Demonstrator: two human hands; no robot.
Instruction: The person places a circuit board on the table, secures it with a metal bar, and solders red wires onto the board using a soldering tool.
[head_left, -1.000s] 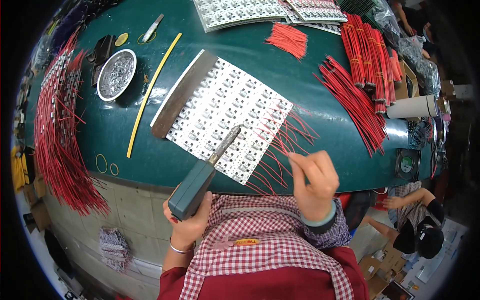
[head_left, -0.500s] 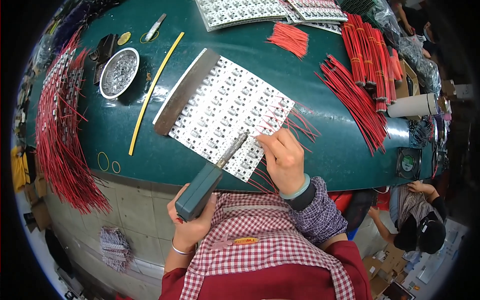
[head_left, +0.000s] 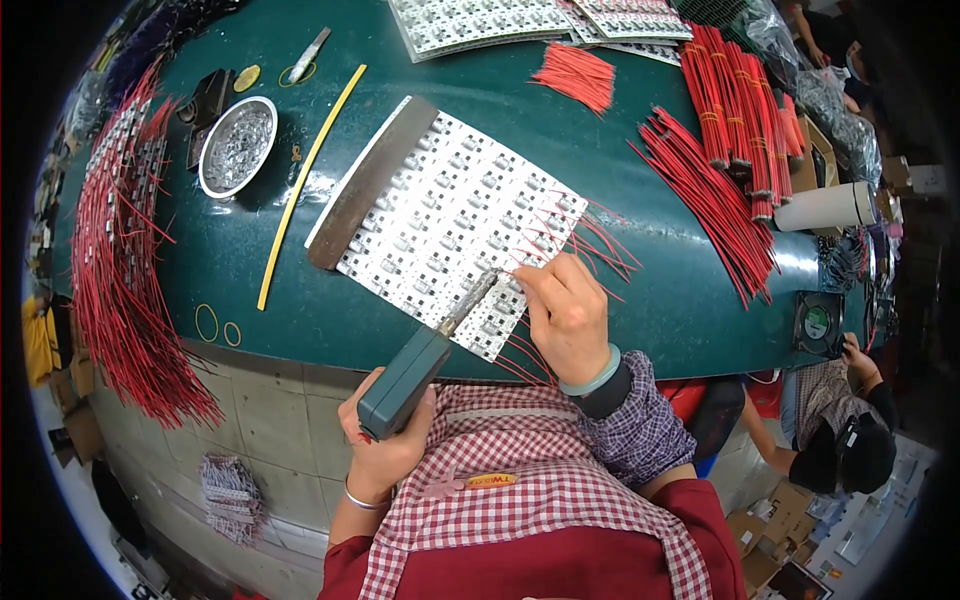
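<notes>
My left hand [head_left: 388, 440] is wrapped round the green handle of a soldering iron [head_left: 405, 378]. The iron's dark tip rests at the white circuit board panel [head_left: 447, 190], close to the fingertips of my right hand [head_left: 567, 312]. Those fingers are pinched on a thin red wire, most of it hidden by the hand, with its end at the board. More red wires [head_left: 605, 245] stick out from the panel's right edge. A brown bar [head_left: 375, 180] lies along the panel's left side.
Left of the panel are a yellow strip [head_left: 312, 185], a metal bowl [head_left: 238, 147] of shiny bits and wired boards [head_left: 125, 260]. Bundled red wires [head_left: 735, 110], loose wires [head_left: 705, 205] and stacked panels [head_left: 480, 25] lie behind and right. A co-worker [head_left: 840, 430] sits at the right.
The soldering iron's tip has shifted slightly right, nearer my right fingertips, and its handle has moved a little. My right hand stays nearly still. The co-worker's arm has moved.
</notes>
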